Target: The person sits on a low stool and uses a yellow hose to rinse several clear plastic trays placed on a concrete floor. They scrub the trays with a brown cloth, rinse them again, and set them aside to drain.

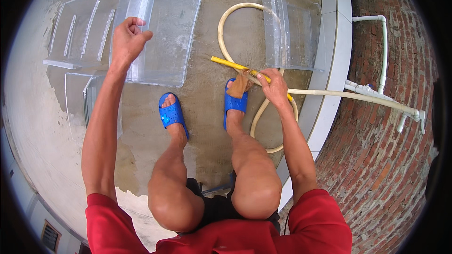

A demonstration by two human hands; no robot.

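Between thumb and fingers, my left hand (130, 38) grips the edge of a clear plastic panel (169, 35), which stands tilted on the wet floor ahead of my feet. My right hand (273, 86) is closed around a yellow hose end (227, 62) that points left. A brown cloth or sponge pad (237, 85) hangs by the hose, just left of the right hand's fingers, above my blue slipper. Whether these fingers also hold the pad is hard to tell. The cream hose (222, 30) loops on the floor around the right hand.
More clear plastic drawers or bins (93, 31) lie at the left, and another clear piece (296, 31) rests at the right over the hose. A white tiled ledge (326, 60) runs along the right, beside a brick wall (374, 130) with white pipes (384, 53).
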